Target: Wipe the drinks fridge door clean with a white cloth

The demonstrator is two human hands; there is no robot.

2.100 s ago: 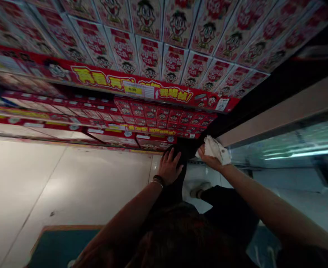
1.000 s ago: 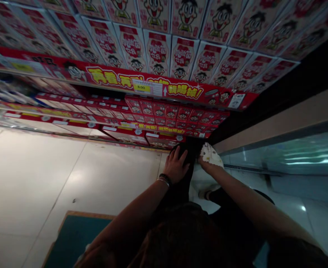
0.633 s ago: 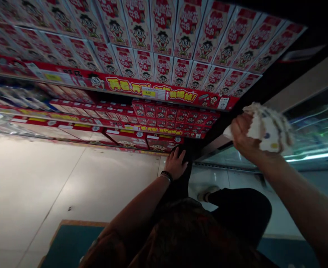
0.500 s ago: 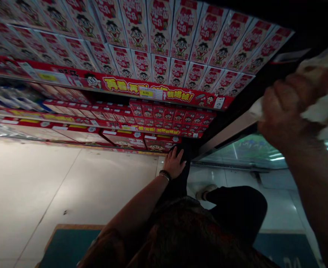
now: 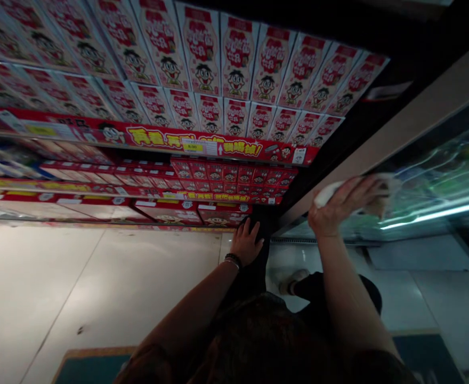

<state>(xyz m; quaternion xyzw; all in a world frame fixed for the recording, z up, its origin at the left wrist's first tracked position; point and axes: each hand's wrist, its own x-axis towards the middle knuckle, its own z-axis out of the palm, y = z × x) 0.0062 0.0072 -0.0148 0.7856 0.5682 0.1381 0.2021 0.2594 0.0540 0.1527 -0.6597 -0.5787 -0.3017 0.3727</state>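
Cloth [image 5: 378,193] against cooler glass [image 5: 438,181], beside red cartons [image 5: 234,69].

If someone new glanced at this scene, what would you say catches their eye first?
First, the wall of red and white cartoon-face cartons filling the upper shelves, with a red shelf banner in yellow lettering beneath them. Next, the right hand pressing a white cloth against the frame of the lit glass case at right. Lower down, the left hand, a dark band at its wrist, rests on the person's dark-clad knee.
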